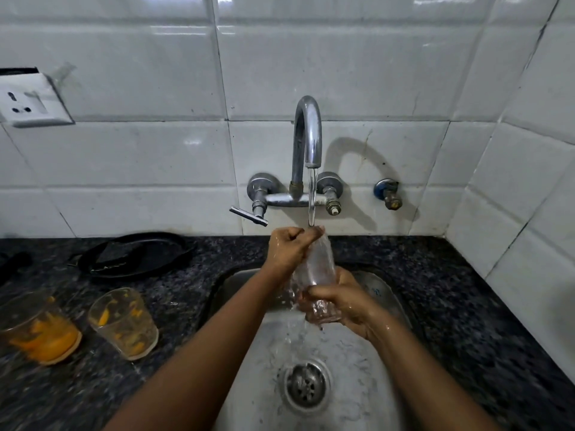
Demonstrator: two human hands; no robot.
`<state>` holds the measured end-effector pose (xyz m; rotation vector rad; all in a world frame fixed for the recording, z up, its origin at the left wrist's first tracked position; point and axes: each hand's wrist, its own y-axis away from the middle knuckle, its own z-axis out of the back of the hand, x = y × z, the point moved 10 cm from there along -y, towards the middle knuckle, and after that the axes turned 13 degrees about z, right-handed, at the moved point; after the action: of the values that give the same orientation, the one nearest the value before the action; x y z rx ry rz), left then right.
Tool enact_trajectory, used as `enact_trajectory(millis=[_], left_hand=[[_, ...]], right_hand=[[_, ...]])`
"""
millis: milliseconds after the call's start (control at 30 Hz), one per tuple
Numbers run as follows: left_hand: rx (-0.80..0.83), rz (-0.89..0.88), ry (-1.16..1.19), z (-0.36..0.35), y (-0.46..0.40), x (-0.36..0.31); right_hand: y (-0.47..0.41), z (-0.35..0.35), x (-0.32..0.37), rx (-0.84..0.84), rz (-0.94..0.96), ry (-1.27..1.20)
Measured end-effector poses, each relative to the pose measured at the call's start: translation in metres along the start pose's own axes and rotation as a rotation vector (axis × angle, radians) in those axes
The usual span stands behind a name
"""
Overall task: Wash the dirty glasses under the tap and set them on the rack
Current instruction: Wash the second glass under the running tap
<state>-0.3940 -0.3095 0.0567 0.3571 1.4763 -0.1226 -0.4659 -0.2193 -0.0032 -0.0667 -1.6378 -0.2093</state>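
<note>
A clear glass (317,269) is held tilted over the steel sink (382,293), its mouth up under the running tap (308,132). My right hand (339,306) grips the glass around its base. My left hand (289,247) is at the rim, fingers curled over the mouth where the water stream lands. Water splashes down off the glass into the basin. Two dirty glasses stand on the counter at the left: one (124,323) with orange bits stuck inside, and one (37,328) at the frame edge with orange residue at its bottom.
The dark speckled counter (466,300) surrounds the sink. A black round pan (137,256) lies at the back left. The tap lever (249,216) sticks out left; a small valve (387,194) sits on the tiled wall, and a socket (28,101) at far left. The drain (306,385) is near me.
</note>
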Motion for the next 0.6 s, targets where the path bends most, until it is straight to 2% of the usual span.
enact_trajectory(millis=[100, 133, 167, 267, 300, 367, 400, 433, 500, 533, 567, 600], left_hand=[[-0.187, -0.017, -0.246, 0.001, 0.004, -0.009], [-0.221, -0.036, -0.242, 0.003, 0.006, -0.013], [-0.212, -0.049, -0.200, 0.004, 0.005, -0.014], [-0.041, -0.003, 0.037, 0.004, 0.004, -0.008], [0.029, 0.025, 0.138, 0.003, 0.003, -0.004], [0.094, 0.037, 0.185, 0.003, 0.002, -0.001], [0.079, 0.027, 0.102, 0.001, 0.001, -0.001], [0.028, 0.019, -0.036, 0.000, 0.000, -0.002], [-0.128, 0.006, -0.282, 0.001, 0.003, -0.008], [-0.194, -0.004, -0.297, 0.004, 0.005, -0.011], [-0.211, -0.030, -0.240, 0.007, 0.007, -0.013], [-0.185, -0.056, -0.145, 0.008, 0.008, -0.014]], right_hand=[[0.003, 0.004, 0.031, -0.156, 0.137, 0.871], [0.002, 0.007, 0.035, -0.213, 0.184, 0.971], [-0.001, 0.005, 0.032, -0.169, 0.197, 0.923], [0.001, -0.011, 0.004, 0.070, 0.019, -0.083], [0.005, -0.017, -0.001, 0.126, -0.042, -0.285], [0.005, -0.017, -0.003, 0.132, -0.059, -0.354], [0.000, -0.011, -0.006, 0.062, -0.041, -0.245], [-0.001, -0.006, -0.003, -0.003, -0.013, -0.024], [-0.003, 0.008, 0.018, -0.133, 0.094, 0.680], [0.001, 0.009, 0.036, -0.203, 0.179, 0.923], [0.002, 0.009, 0.044, -0.218, 0.251, 0.970], [-0.002, 0.010, 0.038, -0.161, 0.265, 0.836]])
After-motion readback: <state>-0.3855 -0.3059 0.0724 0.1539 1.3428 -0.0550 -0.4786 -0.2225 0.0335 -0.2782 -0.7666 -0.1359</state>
